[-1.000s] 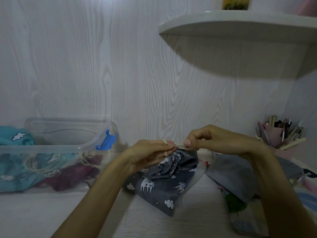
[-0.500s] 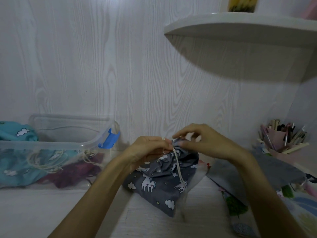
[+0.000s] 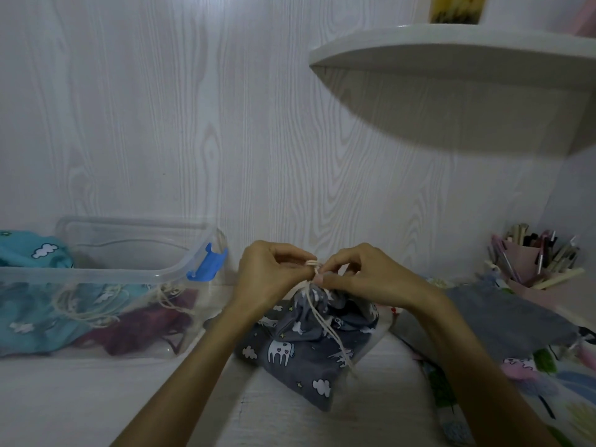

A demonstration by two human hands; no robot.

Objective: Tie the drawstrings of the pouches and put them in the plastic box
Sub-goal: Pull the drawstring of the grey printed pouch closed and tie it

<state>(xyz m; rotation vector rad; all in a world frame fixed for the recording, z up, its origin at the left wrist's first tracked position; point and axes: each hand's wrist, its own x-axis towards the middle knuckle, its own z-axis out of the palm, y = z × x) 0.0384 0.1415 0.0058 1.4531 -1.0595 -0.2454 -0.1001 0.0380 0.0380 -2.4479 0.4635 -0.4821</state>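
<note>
Two bare forearms without sleeves, left hand (image 3: pixel 269 275) and right hand (image 3: pixel 364 279) without gloves, rings, watch or bracelets, fingernails short and unpainted.

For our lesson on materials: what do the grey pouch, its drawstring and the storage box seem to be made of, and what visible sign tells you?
Grey pouch: apparently soft woven cloth, matt, printed; it bunches into folds at the neck.
Drawstring: likely pale cotton cord, thin and limp, pinched by both hands.
Storage box: clear, glossy rigid plastic; its contents show through the wall.
</note>
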